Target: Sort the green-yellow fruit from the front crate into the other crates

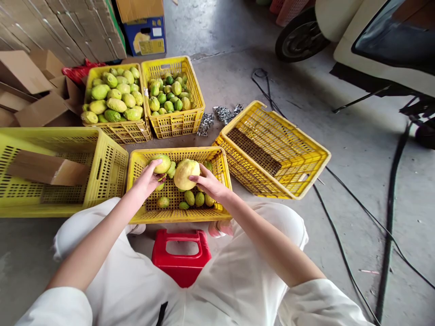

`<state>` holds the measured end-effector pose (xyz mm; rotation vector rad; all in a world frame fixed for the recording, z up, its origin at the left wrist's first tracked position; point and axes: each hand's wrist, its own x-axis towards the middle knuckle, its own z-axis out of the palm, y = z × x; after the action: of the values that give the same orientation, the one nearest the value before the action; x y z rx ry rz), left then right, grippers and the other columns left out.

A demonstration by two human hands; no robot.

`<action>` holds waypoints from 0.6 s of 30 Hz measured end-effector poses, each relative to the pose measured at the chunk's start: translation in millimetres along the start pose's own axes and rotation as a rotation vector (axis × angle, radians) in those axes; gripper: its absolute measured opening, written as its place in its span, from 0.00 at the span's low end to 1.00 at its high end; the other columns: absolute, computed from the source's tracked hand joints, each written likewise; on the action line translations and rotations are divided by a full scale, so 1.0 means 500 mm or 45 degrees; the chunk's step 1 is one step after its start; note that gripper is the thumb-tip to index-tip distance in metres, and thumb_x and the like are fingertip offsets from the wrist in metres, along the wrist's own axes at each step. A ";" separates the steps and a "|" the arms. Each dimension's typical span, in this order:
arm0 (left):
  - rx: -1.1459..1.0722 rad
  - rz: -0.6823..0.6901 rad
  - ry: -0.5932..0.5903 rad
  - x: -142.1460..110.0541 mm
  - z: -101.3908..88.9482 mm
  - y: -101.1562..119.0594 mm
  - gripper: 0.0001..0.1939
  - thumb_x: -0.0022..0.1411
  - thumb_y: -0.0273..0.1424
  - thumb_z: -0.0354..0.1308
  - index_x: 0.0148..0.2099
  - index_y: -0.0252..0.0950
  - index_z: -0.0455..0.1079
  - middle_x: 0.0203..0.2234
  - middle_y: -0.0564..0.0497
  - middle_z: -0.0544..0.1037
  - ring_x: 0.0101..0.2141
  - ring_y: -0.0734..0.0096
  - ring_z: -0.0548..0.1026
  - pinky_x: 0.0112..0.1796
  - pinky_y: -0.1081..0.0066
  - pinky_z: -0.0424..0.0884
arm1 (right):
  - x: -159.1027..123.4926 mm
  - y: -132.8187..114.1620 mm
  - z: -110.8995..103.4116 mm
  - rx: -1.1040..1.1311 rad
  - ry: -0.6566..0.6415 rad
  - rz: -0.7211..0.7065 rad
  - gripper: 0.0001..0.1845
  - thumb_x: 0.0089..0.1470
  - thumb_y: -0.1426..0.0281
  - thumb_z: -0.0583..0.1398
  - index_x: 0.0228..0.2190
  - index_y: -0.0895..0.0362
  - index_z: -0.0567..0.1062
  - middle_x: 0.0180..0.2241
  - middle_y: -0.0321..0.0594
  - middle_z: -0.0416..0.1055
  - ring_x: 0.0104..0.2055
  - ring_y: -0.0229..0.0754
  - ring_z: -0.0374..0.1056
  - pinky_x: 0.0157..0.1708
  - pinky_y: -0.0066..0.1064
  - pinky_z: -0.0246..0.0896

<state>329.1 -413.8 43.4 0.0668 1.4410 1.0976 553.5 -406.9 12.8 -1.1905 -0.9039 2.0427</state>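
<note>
My left hand (148, 177) is closed on a green-yellow fruit (161, 163) over the near yellow crate (142, 217). My right hand (208, 183) grips a larger pale yellow fruit (185, 173) beside it, above the same crate. Several small green fruits (190, 198) lie on that crate's floor. I sit on a red stool (181, 258) with white-clad knees on either side of it.
Two yellow crates of green fruit stand further back, one with large fruit (113, 97), one with small (170, 95). An empty tilted crate (275, 149) lies right. A left crate (50, 172) holds cardboard. Black cables (390, 203), a scooter (356, 36) and boxes (34, 81) surround.
</note>
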 end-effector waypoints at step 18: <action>0.156 0.140 0.020 0.020 -0.013 -0.008 0.26 0.50 0.19 0.82 0.43 0.38 0.71 0.37 0.51 0.86 0.35 0.69 0.84 0.39 0.69 0.81 | 0.000 0.007 0.001 0.015 0.072 0.035 0.45 0.34 0.55 0.83 0.52 0.47 0.73 0.50 0.41 0.84 0.61 0.57 0.79 0.68 0.50 0.74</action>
<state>323.8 -413.2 32.0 0.2271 1.5322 1.0997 552.6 -408.8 10.3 -1.2550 -0.8519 2.0227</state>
